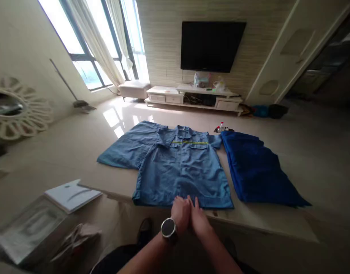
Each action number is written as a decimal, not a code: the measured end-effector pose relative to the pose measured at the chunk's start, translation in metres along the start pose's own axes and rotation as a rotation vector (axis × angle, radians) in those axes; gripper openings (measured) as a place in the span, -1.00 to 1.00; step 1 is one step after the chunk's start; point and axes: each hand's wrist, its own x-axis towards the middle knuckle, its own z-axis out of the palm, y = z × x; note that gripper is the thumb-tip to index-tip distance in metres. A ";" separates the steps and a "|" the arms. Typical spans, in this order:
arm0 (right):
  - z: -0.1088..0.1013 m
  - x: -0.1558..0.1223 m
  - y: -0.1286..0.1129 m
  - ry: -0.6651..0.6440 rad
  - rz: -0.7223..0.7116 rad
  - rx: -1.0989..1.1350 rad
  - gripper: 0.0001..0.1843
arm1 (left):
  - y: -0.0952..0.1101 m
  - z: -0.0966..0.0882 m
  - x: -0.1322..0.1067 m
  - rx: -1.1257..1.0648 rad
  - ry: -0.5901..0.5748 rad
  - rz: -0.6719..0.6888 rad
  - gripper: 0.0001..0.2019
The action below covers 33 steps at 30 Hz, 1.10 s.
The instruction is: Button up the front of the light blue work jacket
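A blue short-sleeved work shirt [189, 171] is spread flat on a low table, front side up, with a yellow-green stripe across the chest and two flap pockets. At its bottom hem, my left hand [181, 211], wearing a round watch [168, 227], has its fingers curled in, and no cloth shows in them. Pressed against it is my right hand [198, 217], two fingers stretched out and apart toward the hem. Another piece of blue clothing [129, 146] lies to the left, partly under the shirt. Folded dark blue fabric [254, 171] rests on the right.
The table's edge [266, 224] runs in front of me. Bottles with red caps [221, 126] stand behind the dark blue fabric. At left are a white flat box [72, 195] and a clear plastic container [29, 228]. A TV cabinet [166, 98] lines the far wall.
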 end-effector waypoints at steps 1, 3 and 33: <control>-0.001 0.000 0.000 0.002 0.004 -0.001 -0.17 | -0.001 0.000 0.001 0.000 0.005 0.003 -0.50; -0.004 -0.001 -0.002 0.005 0.006 -0.005 -0.15 | -0.001 0.001 0.001 0.001 0.015 0.007 -0.50; -0.014 -0.012 -0.006 -0.005 -0.021 0.009 -0.13 | -0.002 0.011 0.006 -0.002 0.033 0.014 -0.53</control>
